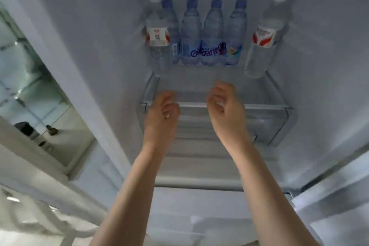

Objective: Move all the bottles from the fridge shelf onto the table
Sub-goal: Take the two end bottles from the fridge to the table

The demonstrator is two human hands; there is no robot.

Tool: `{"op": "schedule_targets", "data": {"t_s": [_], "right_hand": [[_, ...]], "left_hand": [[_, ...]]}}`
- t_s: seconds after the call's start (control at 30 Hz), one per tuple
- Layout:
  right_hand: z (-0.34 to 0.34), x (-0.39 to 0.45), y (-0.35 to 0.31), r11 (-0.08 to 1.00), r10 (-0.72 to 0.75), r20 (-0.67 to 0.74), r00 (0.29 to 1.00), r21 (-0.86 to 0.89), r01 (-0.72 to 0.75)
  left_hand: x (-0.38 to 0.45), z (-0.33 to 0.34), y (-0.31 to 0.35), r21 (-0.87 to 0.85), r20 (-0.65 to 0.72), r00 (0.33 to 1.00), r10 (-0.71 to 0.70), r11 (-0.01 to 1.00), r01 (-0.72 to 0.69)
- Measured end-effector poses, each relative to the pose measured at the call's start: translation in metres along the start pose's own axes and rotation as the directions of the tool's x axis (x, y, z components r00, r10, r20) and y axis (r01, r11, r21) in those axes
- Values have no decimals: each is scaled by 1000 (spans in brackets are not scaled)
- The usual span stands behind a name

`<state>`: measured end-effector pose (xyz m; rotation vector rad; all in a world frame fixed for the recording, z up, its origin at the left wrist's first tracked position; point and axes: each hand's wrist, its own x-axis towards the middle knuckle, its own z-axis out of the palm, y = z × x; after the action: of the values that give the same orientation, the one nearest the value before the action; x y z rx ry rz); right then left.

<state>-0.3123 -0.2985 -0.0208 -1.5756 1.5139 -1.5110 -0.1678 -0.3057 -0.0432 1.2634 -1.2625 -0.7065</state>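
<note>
Bottles (pixel 201 34): six upright on shelf (pixel 199 78); clear plastic, water-filled.

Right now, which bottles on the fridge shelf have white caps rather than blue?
The two clear red-and-white-labelled bottles at the ends of the row, left and right; the four between them have blue caps.

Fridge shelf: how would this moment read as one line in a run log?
stage: reaching in | left hand: empty | right hand: empty | bottles on fridge shelf: six, untouched | moved: none seen
</note>
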Motion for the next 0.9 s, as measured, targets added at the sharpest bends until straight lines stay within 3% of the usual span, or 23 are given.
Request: {"op": "schedule_targets", "data": {"t_s": [0.2, 0.47, 0.63, 0.9], "right_hand": [[-5, 64, -7, 999, -4, -88, 996, 49, 8], [-24, 116, 4, 996, -78, -297, 952, -72, 59], [-38, 157, 28, 990, -32, -449, 893, -136, -33], [-49, 201, 55, 990, 71, -494, 866, -75, -123]], "left_hand": [[70, 11, 9, -36, -165, 984, 74, 996, -80], [131, 32, -5, -70, -292, 948, 126, 986, -152], [156, 42, -2, -67, -329, 935, 132, 985, -162], [175, 50, -7, -25, -375, 910, 179, 979, -202]]}}
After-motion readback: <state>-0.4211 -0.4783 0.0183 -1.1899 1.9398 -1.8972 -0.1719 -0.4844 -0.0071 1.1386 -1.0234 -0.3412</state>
